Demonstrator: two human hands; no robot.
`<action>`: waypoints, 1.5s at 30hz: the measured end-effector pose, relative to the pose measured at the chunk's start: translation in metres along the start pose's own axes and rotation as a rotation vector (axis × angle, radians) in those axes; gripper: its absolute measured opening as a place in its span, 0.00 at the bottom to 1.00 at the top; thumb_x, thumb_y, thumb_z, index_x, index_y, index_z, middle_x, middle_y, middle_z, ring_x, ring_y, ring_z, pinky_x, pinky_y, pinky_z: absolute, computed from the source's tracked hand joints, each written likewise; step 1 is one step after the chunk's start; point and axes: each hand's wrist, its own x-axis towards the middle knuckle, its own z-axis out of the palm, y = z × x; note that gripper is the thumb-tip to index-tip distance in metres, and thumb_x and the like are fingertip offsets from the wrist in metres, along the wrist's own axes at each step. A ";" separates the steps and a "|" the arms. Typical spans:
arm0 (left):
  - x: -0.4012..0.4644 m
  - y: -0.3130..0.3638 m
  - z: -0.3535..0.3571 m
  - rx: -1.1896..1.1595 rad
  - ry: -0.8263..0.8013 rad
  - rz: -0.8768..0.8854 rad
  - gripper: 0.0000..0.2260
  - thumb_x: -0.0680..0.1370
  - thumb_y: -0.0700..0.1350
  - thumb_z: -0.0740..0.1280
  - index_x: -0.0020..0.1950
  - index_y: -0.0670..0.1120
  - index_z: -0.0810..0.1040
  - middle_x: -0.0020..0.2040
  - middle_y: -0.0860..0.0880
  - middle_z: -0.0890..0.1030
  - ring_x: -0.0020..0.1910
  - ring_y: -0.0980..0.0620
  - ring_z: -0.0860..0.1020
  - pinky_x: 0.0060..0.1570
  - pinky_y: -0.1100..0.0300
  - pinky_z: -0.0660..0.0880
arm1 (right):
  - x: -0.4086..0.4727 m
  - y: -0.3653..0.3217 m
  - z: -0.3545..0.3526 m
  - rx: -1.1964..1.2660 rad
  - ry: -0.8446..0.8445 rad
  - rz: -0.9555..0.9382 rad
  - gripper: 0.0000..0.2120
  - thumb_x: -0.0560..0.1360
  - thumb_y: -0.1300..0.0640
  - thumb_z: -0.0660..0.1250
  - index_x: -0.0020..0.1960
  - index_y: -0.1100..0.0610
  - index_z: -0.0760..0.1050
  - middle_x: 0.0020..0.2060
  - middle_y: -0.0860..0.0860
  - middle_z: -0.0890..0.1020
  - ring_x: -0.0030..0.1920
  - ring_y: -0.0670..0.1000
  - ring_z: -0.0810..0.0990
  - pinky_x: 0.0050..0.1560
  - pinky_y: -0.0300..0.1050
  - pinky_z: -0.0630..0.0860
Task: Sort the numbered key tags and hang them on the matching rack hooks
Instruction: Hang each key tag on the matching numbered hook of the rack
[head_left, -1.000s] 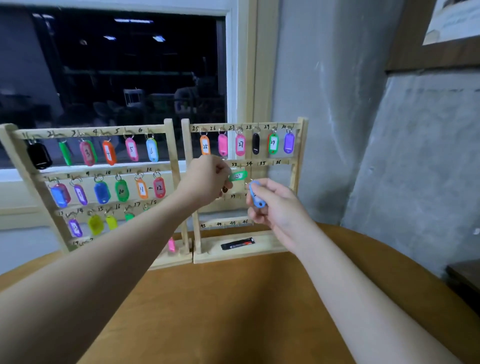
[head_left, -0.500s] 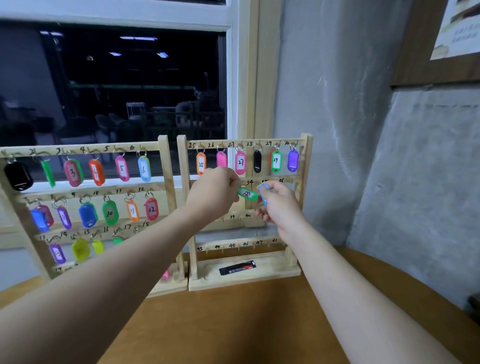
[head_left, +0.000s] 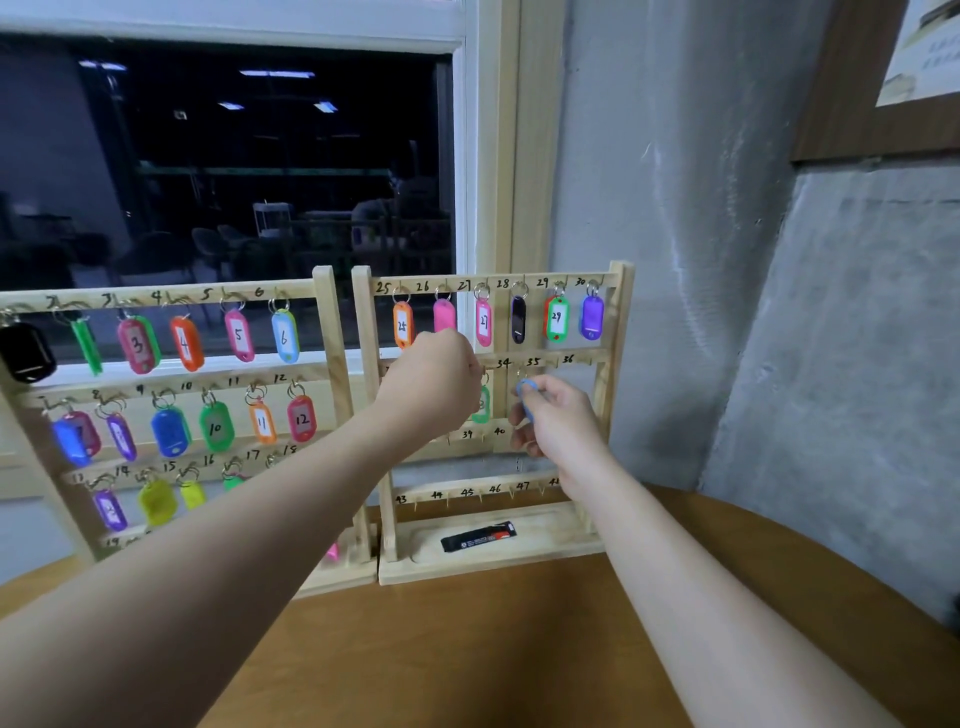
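Note:
Two wooden key racks stand side by side against the window; the left rack (head_left: 328, 332) carries many coloured tags, the right rack (head_left: 618, 322) has tags 25 to 30 on its top row. My left hand (head_left: 431, 384) is raised at the right rack's second row, fingers curled at the ring of a green tag (head_left: 482, 405) hanging just left of hook 34. My right hand (head_left: 558, 415) pinches a blue tag (head_left: 525, 392) below hooks 34 and 35. The hands hide part of that row.
A black and red marker (head_left: 478, 537) lies in the right rack's base tray. The racks sit at the back of a round wooden table (head_left: 467, 649). A grey wall (head_left: 779, 312) rises to the right, and a pink tag (head_left: 332, 552) lies at the left rack's base.
The green tag went from tilted between my hands to hanging upright at the second row. My right hand rose with the blue tag towards that row. The camera has moved closer.

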 end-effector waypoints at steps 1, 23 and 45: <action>0.000 -0.001 0.001 0.015 -0.006 -0.001 0.15 0.78 0.38 0.58 0.30 0.43 0.72 0.38 0.44 0.84 0.28 0.42 0.82 0.29 0.48 0.82 | -0.001 0.000 0.000 0.000 0.002 0.000 0.11 0.85 0.57 0.59 0.47 0.54 0.76 0.34 0.51 0.79 0.26 0.50 0.75 0.24 0.36 0.65; -0.146 -0.022 0.014 -0.110 -0.431 -0.007 0.11 0.77 0.41 0.63 0.39 0.40 0.81 0.34 0.51 0.85 0.20 0.59 0.73 0.28 0.59 0.76 | -0.152 0.039 -0.041 -0.259 -0.254 0.148 0.11 0.83 0.57 0.63 0.47 0.61 0.80 0.32 0.49 0.80 0.29 0.50 0.78 0.28 0.39 0.66; -0.337 -0.001 0.086 -0.299 -0.695 0.053 0.11 0.74 0.52 0.75 0.52 0.50 0.83 0.44 0.54 0.82 0.43 0.57 0.78 0.43 0.62 0.73 | -0.325 0.113 -0.094 -0.942 -0.244 0.164 0.07 0.77 0.51 0.67 0.40 0.47 0.75 0.31 0.43 0.79 0.41 0.45 0.75 0.47 0.47 0.77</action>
